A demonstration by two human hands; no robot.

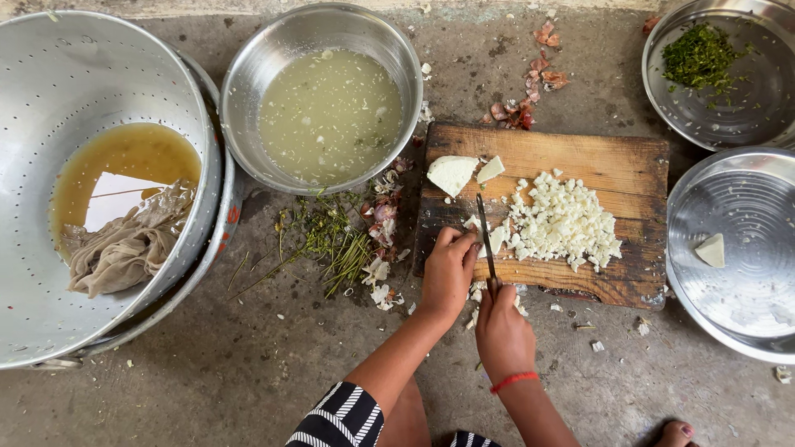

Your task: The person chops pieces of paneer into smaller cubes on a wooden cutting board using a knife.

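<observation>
Looking down from the head camera, I see my striped black-and-white sleeve [341, 416] nearest, on the left arm, and a red thread band [513, 382] on the right wrist. My right hand [503, 335] is closed around the handle of a thin dark-bladed knife [485, 236], whose blade runs away from me onto the worn rectangular wooden chopping board [613, 170]. My left hand [448, 271] lies just beside the blade with its fingers curled down on a small white piece [495, 239] at the board's near left edge, pinning it.

Right of the knife sits a heap of diced white cubes [563, 225], filling the middle of the board. Two larger white wedges [460, 172] rest at the board's far left corner. White crumbs lie on the concrete floor [248, 372] around my hands.

Left of the board, green stalks and pale peel scraps [339, 236] are scattered between it and the bowls. Farther left, a big perforated aluminium colander [50, 83] holds brownish liquid and a crumpled tan cloth [124, 248]. Beyond the scraps stands a round steel bowl of cloudy greenish liquid [331, 112]. On the right, a shallow steel plate [745, 248] carries one white wedge; behind it another steel bowl [745, 99] holds chopped green herbs [700, 56]. Reddish onion skins [530, 99] lie past the board.
</observation>
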